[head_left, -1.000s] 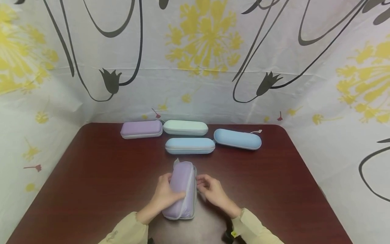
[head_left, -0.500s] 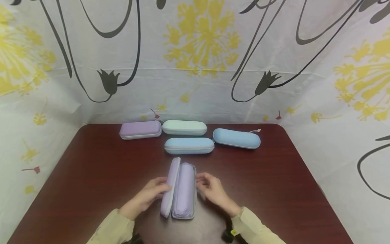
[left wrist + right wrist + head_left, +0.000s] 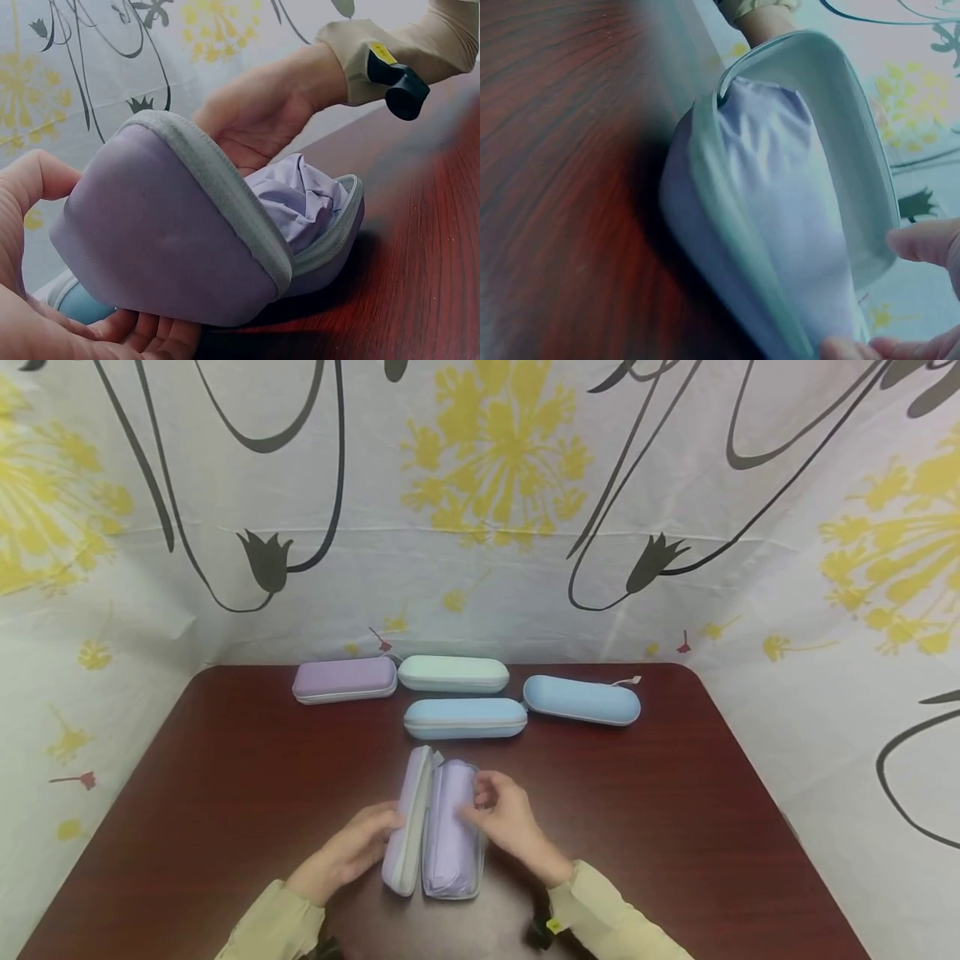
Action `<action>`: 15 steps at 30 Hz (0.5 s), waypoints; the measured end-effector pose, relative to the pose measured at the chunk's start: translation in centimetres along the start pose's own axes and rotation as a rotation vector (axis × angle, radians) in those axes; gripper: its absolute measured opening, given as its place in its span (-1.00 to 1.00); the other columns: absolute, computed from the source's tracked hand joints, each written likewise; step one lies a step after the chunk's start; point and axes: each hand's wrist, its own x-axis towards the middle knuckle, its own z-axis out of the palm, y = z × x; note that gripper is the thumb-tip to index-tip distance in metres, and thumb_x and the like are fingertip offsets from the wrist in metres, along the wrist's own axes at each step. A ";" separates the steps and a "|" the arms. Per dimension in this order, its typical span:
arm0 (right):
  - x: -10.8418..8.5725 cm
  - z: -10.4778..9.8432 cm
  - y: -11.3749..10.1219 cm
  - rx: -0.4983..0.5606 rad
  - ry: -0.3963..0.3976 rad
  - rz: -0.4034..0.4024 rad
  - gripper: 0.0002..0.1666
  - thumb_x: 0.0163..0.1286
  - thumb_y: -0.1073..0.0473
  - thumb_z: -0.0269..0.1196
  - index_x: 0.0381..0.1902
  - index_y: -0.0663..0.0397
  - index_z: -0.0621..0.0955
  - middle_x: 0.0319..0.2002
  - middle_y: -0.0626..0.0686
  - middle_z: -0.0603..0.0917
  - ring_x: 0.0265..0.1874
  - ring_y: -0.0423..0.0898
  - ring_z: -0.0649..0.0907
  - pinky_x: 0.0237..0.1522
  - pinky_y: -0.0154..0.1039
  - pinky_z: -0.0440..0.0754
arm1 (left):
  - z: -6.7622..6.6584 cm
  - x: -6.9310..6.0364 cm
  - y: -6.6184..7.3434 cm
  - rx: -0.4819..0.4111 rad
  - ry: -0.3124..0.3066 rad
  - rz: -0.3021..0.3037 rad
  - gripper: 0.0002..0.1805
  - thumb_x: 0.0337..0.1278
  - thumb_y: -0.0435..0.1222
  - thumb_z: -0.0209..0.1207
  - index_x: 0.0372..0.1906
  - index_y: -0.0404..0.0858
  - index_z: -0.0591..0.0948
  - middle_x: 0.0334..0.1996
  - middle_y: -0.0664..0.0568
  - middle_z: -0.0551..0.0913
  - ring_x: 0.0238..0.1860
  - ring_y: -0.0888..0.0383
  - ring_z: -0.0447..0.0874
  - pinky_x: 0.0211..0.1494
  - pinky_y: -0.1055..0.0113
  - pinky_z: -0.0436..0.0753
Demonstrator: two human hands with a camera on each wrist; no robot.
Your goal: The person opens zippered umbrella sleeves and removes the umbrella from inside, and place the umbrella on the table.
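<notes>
A lilac zip case [image 3: 407,827] lies unfolded on the table, its lid tilted up to the left. Inside its right half sits a rolled lilac cloth bundle, seemingly a folded umbrella [image 3: 452,835]; creased fabric shows at its near end. My left hand [image 3: 356,847] grips the lid, thumb on one side and fingertips beneath it in the left wrist view. At the case's right rim is my right hand [image 3: 512,820], its thumb over the bundle and its fingers by the edge. In the right wrist view a wide gap separates the thumb from the fingertips [image 3: 844,349].
Behind stand a purple case [image 3: 345,680], a mint case [image 3: 453,674] and two blue cases, one in the middle [image 3: 465,718] and one to the right [image 3: 582,700]. A patterned cloth [image 3: 480,602] hangs along the far edge of the dark red table [image 3: 225,793].
The lid has swung open to the left in my left hand, exposing the lilac bundle. My right hand has shifted left from the case's right side, its thumb now over the bundle.
</notes>
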 end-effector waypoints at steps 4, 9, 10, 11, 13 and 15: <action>0.4 0.9 -1.1 -0.106 -0.035 -0.010 -0.19 -0.10 0.18 0.46 0.08 0.49 0.42 -0.18 0.24 0.50 -0.23 0.06 0.55 -0.21 -0.17 0.59 | 0.0 0.0 -0.1 -0.012 0.005 0.000 -0.37 0.07 -0.32 -0.02 0.19 -0.68 0.21 -0.17 0.03 0.58 -0.09 0.17 0.51 0.04 0.22 0.47; 0.8 2.1 -2.1 -0.194 -0.056 0.020 -0.05 -0.11 0.15 0.45 0.19 0.47 0.32 -0.03 0.29 0.42 -0.09 0.10 0.48 -0.08 -0.03 0.56 | 0.1 -0.1 0.0 -0.016 0.010 -0.011 -0.31 0.03 -0.32 -0.01 0.21 -0.71 0.16 -0.17 0.02 0.57 -0.10 0.16 0.51 0.04 0.22 0.47; 0.9 2.4 -2.1 -0.211 -0.052 0.016 -0.05 -0.12 0.16 0.45 0.19 0.47 0.32 -0.02 0.30 0.41 -0.08 0.12 0.47 -0.07 -0.01 0.55 | 0.1 -0.1 0.0 -0.016 0.017 -0.014 -0.30 0.02 -0.32 0.00 0.21 -0.72 0.15 -0.18 0.01 0.57 -0.10 0.16 0.51 0.04 0.22 0.47; 0.9 2.6 -2.2 -0.225 -0.048 0.014 -0.04 -0.13 0.16 0.46 0.20 0.47 0.31 -0.01 0.31 0.41 -0.06 0.13 0.46 -0.06 0.00 0.55 | 0.2 -0.2 0.0 -0.015 0.024 -0.017 -0.29 0.01 -0.32 0.00 0.21 -0.72 0.14 -0.18 0.01 0.57 -0.10 0.16 0.51 0.03 0.22 0.47; 0.9 3.0 -2.2 -0.251 -0.043 0.013 -0.03 -0.14 0.16 0.46 0.20 0.44 0.31 0.01 0.30 0.40 -0.04 0.14 0.44 -0.04 0.00 0.54 | 0.3 -0.2 0.1 -0.013 0.045 -0.026 -0.26 0.00 -0.31 0.01 0.22 -0.73 0.11 -0.17 0.00 0.56 -0.10 0.16 0.50 0.03 0.22 0.47; 0.9 3.3 -2.2 -0.257 -0.046 0.021 -0.02 -0.14 0.16 0.46 0.22 0.42 0.30 0.03 0.30 0.39 -0.01 0.15 0.43 0.00 0.01 0.52 | 0.5 -0.2 0.1 -0.006 0.070 -0.031 -0.24 -0.01 -0.30 0.01 0.23 -0.73 0.09 -0.16 -0.02 0.55 -0.10 0.16 0.50 0.02 0.24 0.47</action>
